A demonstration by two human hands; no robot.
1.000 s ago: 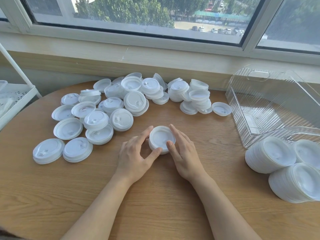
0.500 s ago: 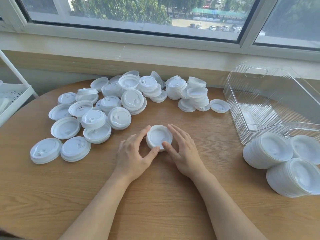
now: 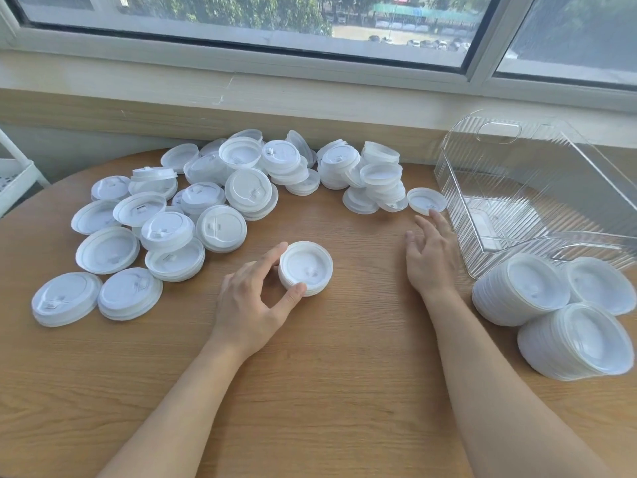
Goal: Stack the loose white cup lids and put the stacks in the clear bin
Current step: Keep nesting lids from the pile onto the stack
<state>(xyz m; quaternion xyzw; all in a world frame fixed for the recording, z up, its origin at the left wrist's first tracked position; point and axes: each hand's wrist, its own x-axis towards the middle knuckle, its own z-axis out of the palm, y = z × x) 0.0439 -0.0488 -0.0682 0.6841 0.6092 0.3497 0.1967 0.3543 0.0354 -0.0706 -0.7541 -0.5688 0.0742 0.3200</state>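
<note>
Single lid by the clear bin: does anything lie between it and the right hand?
Nothing visible does. The right hand is open, fingertips just short of the single lid, with only bare table between. The clear bin stands beside them, not in the path.

Right hand released from lid stack

The right hand (image 3: pixel 429 258) has left the small lid stack (image 3: pixel 306 268) and moved right, fingers extended, fingertips now near the single upturned lid (image 3: pixel 426 200) beside the clear bin (image 3: pixel 458 188). The left hand (image 3: pixel 253 300) alone now pinches the stack, previously held between both hands.
</note>
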